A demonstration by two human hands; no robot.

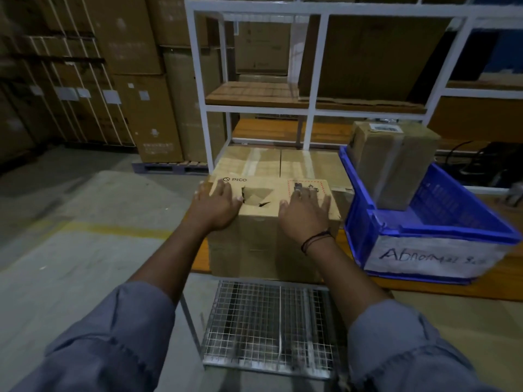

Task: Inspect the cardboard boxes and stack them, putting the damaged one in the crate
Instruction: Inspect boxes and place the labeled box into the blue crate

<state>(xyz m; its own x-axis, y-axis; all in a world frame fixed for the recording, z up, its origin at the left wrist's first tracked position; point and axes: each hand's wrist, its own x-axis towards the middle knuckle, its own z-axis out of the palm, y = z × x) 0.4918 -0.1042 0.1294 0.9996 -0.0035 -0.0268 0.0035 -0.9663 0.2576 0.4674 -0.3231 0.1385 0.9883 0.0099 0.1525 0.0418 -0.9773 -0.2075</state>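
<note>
A small cardboard box marked PICO (pixel 266 205) sits on top of a larger cardboard box (pixel 305 165). Its top face has a torn hole in the middle. My left hand (pixel 216 203) lies flat on the box's top left part, fingers spread. My right hand (pixel 304 212) lies flat on its top right part, fingers straight. To the right stands a blue crate (pixel 424 227) with a white label reading "Abnormal". A taped cardboard box (pixel 393 162) stands upright inside the crate.
A white metal rack (pixel 311 108) with wooden shelves stands behind the boxes. A wire-mesh cart platform (pixel 268 326) is below my arms. Stacks of large cartons on pallets (pixel 121 89) fill the left background. Concrete floor with a yellow line (pixel 85 227) lies to the left.
</note>
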